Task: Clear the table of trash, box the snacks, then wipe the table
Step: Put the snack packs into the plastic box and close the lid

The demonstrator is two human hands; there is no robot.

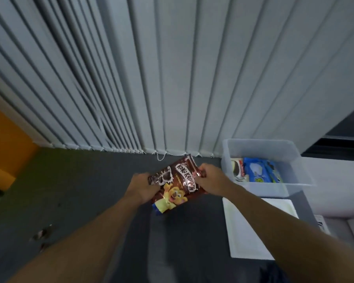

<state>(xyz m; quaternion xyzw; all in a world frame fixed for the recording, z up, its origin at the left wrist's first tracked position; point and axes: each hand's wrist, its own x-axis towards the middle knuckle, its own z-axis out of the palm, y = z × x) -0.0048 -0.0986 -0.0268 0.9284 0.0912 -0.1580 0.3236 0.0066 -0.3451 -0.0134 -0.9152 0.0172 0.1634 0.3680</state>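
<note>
While both hands gripped it — left hand (143, 185) on its left edge, right hand (207, 176) pinching the upper right — cereal bag (178, 188) was held up just left of clear box (260, 142) | step, judged: boxing snacks | next: carry right, lower in beside blue packs (255, 170) | label: "KOKO KRUN…", cartoon bear; pack print unreadable

A dark grey surface (192, 242) fills the lower middle of the frame; its edge against the floor is hard to make out. At the right of the frame a clear plastic box (260, 148) stands on it. Just below the box lies a white flat panel (249, 237), perhaps the box's lid. A printed slip (322, 224) shows at the panel's right. A few dark scraps (42, 234) lie at lower left.
</note>
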